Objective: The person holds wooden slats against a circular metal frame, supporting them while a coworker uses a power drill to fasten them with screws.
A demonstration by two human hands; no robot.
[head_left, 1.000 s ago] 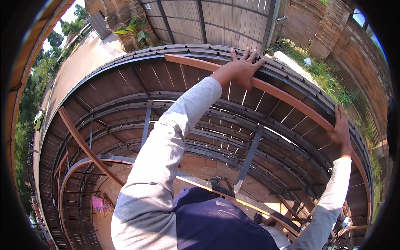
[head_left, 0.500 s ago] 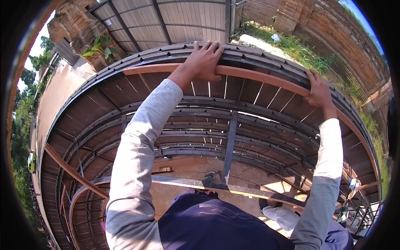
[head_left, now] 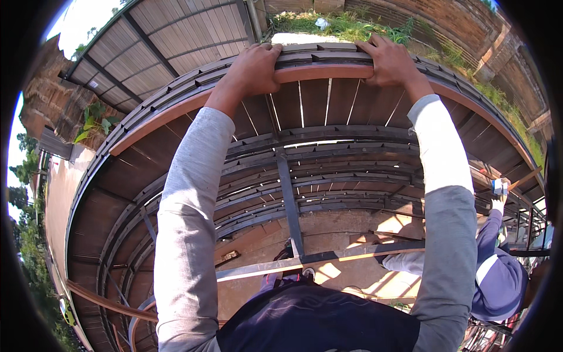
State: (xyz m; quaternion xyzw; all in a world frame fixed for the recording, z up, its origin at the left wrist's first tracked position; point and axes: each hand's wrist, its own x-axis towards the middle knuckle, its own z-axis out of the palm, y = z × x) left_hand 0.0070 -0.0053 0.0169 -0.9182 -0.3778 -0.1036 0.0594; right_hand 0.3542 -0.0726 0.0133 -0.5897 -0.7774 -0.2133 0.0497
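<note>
My left hand [head_left: 252, 70] wraps over the top edge of a dark frame, its fingers bent over the far side and its thumb low. It grips a long reddish-brown strip [head_left: 322, 73] lying along the frame's near face. To the right, my right hand [head_left: 392, 61] holds the same strip, fingers curled over the rim. A length of strip shows between the two hands and runs on past both. Below it hang dark brown slats [head_left: 314, 102] with light coming through the gaps. Overlapping grey-brown boards [head_left: 316, 48] form the layered top edge.
A metal post [head_left: 288, 205] and rail [head_left: 340, 256] stand close below my arms. At the right, a co-worker [head_left: 501, 281] in a dark top reaches toward a white and blue object [head_left: 500, 187]. A loose brown length [head_left: 108, 302] slants at lower left. Behind are grass [head_left: 352, 26] and a brick wall [head_left: 434, 20].
My right hand has shifted left along the strip, closer to my left hand, and its fingers now curl over the top. The view has turned right, and more of the co-worker shows.
</note>
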